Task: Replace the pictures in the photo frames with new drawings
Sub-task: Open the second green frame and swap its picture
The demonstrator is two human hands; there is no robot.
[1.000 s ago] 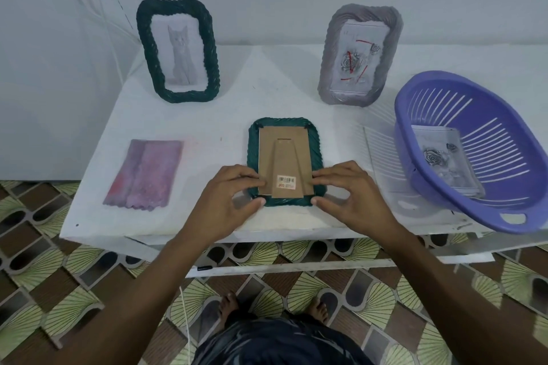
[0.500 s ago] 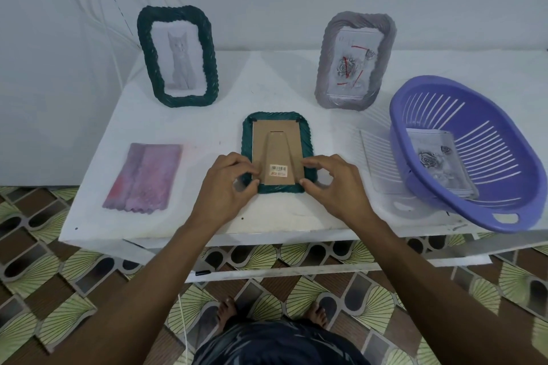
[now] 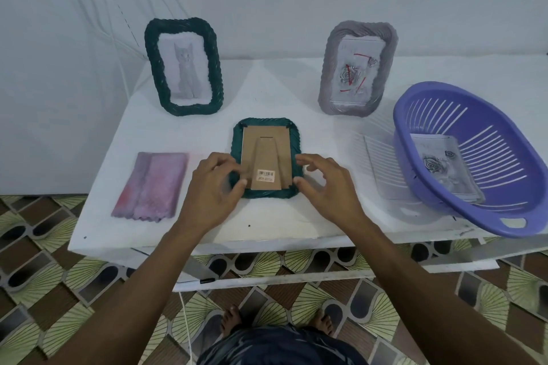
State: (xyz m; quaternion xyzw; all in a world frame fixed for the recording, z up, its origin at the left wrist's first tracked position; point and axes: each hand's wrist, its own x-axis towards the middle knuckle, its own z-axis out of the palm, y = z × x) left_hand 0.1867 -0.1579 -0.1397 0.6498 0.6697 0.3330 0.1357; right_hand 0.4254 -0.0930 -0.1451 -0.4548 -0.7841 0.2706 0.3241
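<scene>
Face-down frame [image 3: 267, 154] on bench [image 3: 267, 225]
Left hand [image 3: 212, 190] pinches its left edge; right hand [image 3: 329, 190] (blurred) half-open, thumb touching its right corner.

Colours here: dark green frame [image 3: 154, 68] with grey cat sketch [image 3: 186, 71], grey frame [image 3: 329, 68], brown backing [image 3: 267, 151] on the flat green frame [image 3: 268, 122], slotted purple basket [image 3: 504, 139], pinkish-purple cloth [image 3: 151, 185], white surface [image 3: 267, 92], green-fan brown floor [image 3: 44, 275].
</scene>
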